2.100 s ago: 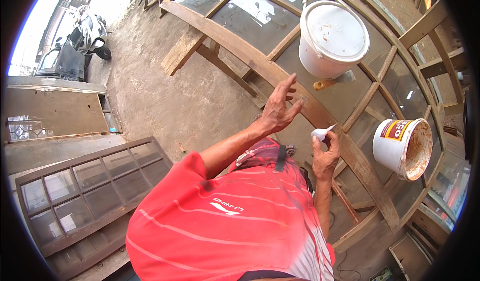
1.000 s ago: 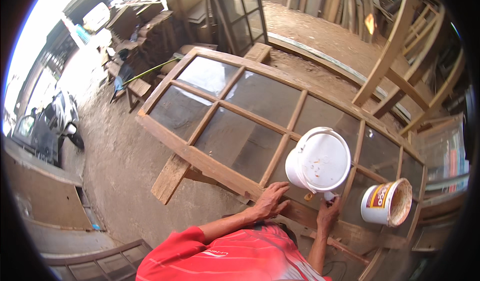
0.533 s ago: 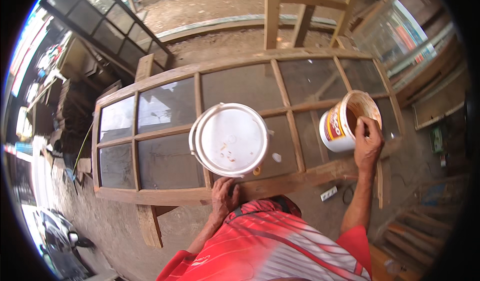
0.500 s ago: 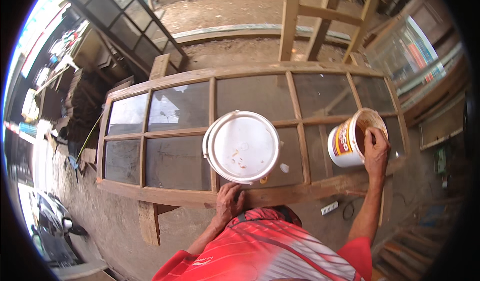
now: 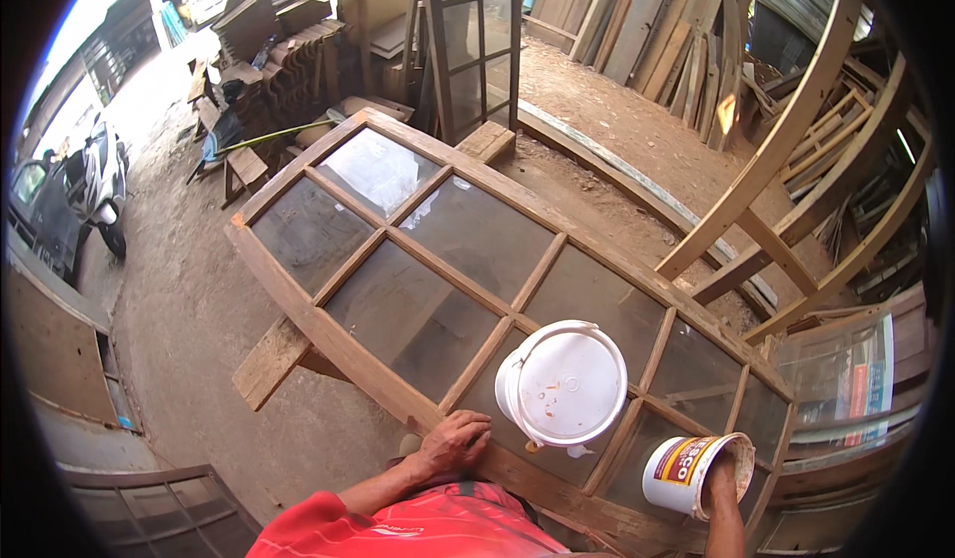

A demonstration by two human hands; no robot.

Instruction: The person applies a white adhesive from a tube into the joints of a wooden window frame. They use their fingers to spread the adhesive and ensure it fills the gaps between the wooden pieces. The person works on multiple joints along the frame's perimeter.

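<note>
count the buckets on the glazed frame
2: a lidded bucket upright, and to its right an open bucket tipped on its side, the right hand inside it. None seems hidden.

We note a glazed wooden panel point(image 5: 448, 271) lying flat over planks point(image 5: 271, 361), plank ends showing toward 9 and 12 o'clock. On the panes, from panel centre: white lidded bucket point(image 5: 570, 383), near, toward 4–5 o'clock; labelled open bucket point(image 5: 665, 480), farther out, 4 o'clock. Orange-brown handle point(image 5: 532, 447) at lidded bucket's 7 o'clock, partly hidden.
</note>
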